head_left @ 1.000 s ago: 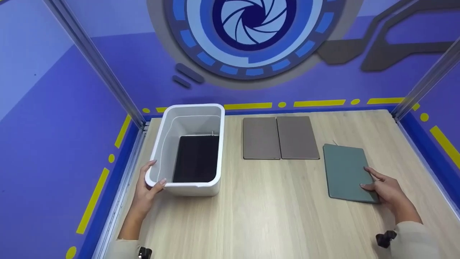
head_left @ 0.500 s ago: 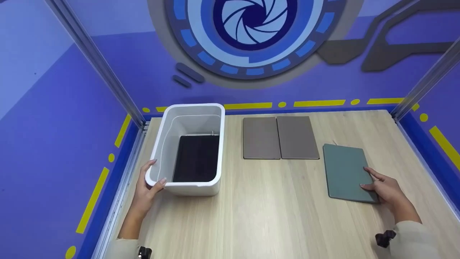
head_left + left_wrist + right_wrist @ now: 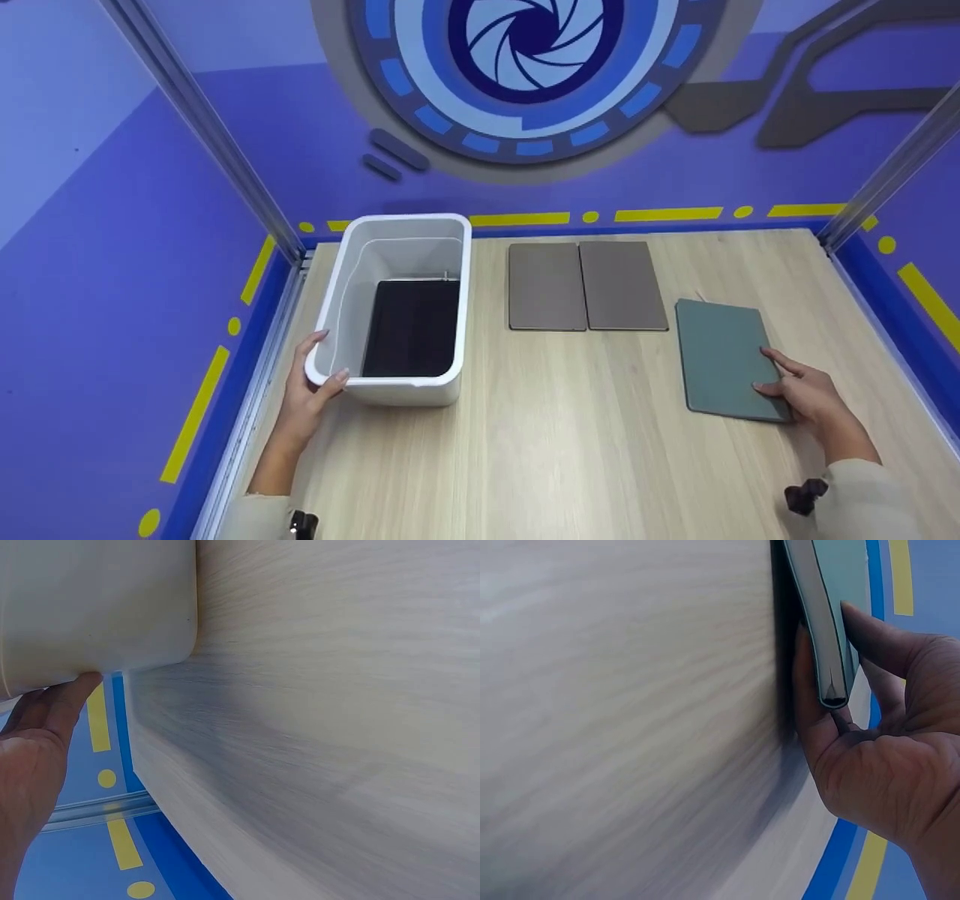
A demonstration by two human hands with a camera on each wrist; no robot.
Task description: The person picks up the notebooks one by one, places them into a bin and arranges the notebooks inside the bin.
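Two grips: white bin (image 3: 412, 395) at left, green notebook (image 3: 724, 356) at right.
Left hand (image 3: 301, 403): parted fingers curled round bin's near-left corner, thumb over near rim. Right hand (image 3: 810, 394): parted by little more than notebook's thickness, pinching its near-right edge, digits above and below; that edge off wooden table (image 3: 555, 442), far-edge contact unclear. Inside bin: flat black panel (image 3: 412, 330). Far side, between bin and notebook: two flat brown covers (image 3: 547, 287), side by side.

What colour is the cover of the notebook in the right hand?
Grey-green; the cover shows best from the head.
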